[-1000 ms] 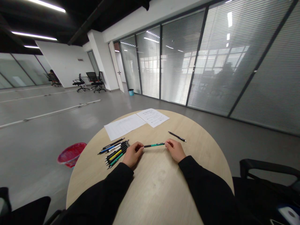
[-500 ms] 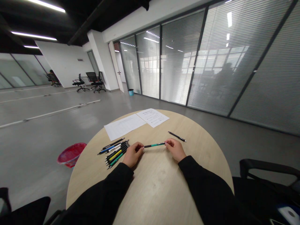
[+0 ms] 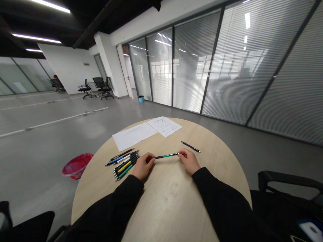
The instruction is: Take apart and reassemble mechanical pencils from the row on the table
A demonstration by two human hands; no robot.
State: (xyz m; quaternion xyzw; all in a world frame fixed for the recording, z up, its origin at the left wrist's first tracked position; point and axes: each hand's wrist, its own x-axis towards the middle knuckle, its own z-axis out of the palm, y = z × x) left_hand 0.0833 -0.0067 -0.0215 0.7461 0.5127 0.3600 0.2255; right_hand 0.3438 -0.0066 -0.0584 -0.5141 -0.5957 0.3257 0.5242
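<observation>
A green and black pen lies level between my two hands, roughly crosswise to me. My left hand pinches its black end, and my right hand pinches the other end by the clip. Beside my left hand, several pens are laid in a slanted row on the table, with black, blue, white, yellow and green barrels. One black pen rests alone just beyond my right hand. The fingertips cover both ends of the held pen.
Two printed paper sheets lie at the far side of the round wooden table. A red bin stands on the floor at the left. Black chairs flank the table, one armrest at the right.
</observation>
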